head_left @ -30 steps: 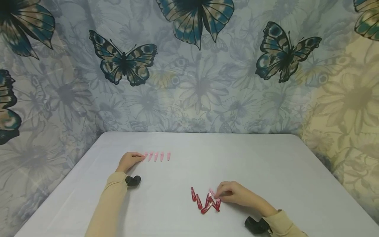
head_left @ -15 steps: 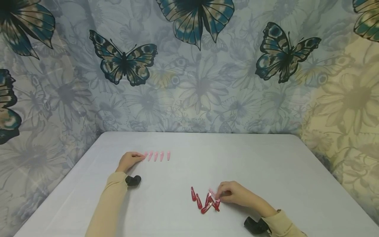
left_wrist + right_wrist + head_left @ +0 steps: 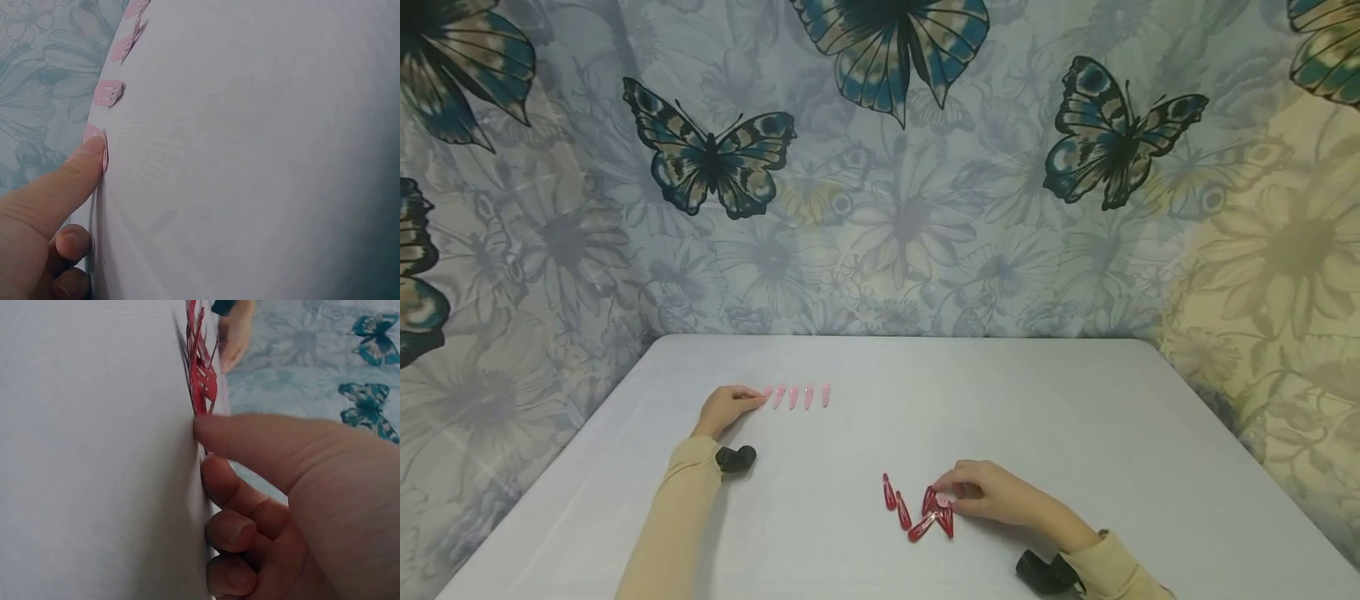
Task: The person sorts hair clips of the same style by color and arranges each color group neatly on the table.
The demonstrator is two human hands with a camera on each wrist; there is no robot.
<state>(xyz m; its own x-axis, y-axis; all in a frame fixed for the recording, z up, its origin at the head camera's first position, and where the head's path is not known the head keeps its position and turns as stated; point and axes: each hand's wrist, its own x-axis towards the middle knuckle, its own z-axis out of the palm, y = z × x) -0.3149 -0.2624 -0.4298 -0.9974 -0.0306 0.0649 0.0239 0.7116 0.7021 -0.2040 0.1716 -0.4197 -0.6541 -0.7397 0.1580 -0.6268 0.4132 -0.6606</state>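
My left hand [image 3: 727,408] is at the left end of a row of several pink snap hair clips [image 3: 808,397], thumb and fingertips holding the last clip. In the left wrist view its thumb [image 3: 69,178] covers part of that pink clip [image 3: 94,133]. Nearer the front, my right hand [image 3: 992,492] pinches another pink hair clip [image 3: 945,500], mostly hidden by the fingers. It is over the right side of a small group of red hair clips [image 3: 922,527], some overlapping. The right wrist view shows the thumb [image 3: 237,434] right beside the red clips [image 3: 203,384].
Everything lies on a white table [image 3: 865,450]. Two red clips [image 3: 889,492] lie apart on the left of the group. A butterfly-patterned cloth [image 3: 910,225] stands behind the table's far edge. Each wrist wears a black device [image 3: 736,458].
My right thumb and fingers have shifted slightly left over the red clips, and the pink clip there has turned and is now more hidden. The left hand stays at the row's end.
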